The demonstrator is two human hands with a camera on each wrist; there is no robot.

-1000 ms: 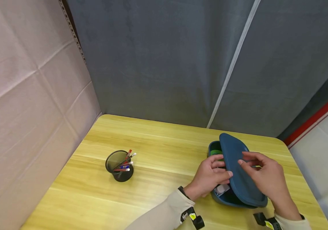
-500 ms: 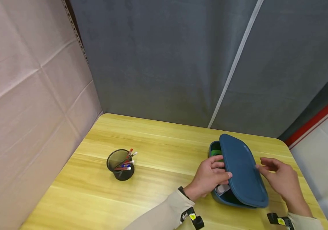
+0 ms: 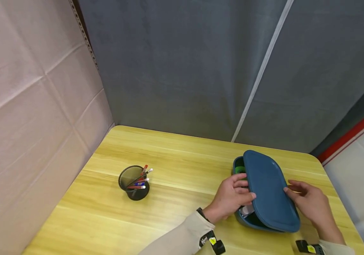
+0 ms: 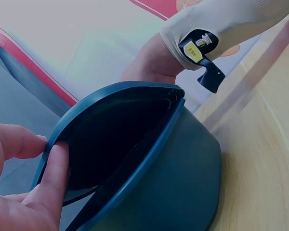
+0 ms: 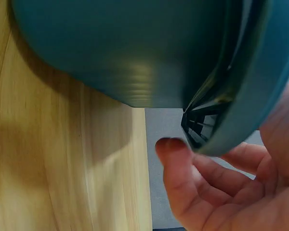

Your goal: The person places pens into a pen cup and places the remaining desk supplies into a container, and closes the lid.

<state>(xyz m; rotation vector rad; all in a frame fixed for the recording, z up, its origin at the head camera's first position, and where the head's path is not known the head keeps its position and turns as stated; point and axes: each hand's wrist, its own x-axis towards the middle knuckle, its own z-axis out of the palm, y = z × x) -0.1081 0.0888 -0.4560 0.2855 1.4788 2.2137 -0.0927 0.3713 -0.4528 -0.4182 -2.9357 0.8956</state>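
Note:
A dark blue lid (image 3: pixel 269 193) sits slanted over a matching blue box (image 3: pixel 252 224), raised along its left side. My left hand (image 3: pixel 229 196) pinches that raised edge, with the thumb on top and a finger underneath in the left wrist view. At the opposite edge, my right hand (image 3: pixel 312 203) has its thumb against the lid and its fingers curled by the rim. Through the gap show something green (image 3: pixel 240 170) and a small whitish item (image 3: pixel 247 210); the rest of the box's contents is hidden. The right wrist view shows dark ribs under the lid's corner.
On the left half of the wooden table (image 3: pixel 182 170) stands a black mesh pen cup (image 3: pixel 137 194) with several pens (image 3: pixel 140 183) leaning in it. A grey curtain (image 3: pixel 175 71) hangs behind, and a pale cloth wall (image 3: pixel 35 106) rises at the left.
My right hand has moved from the top of the lid to its right edge. My left hand keeps its pinch, and the lid has lowered slightly.

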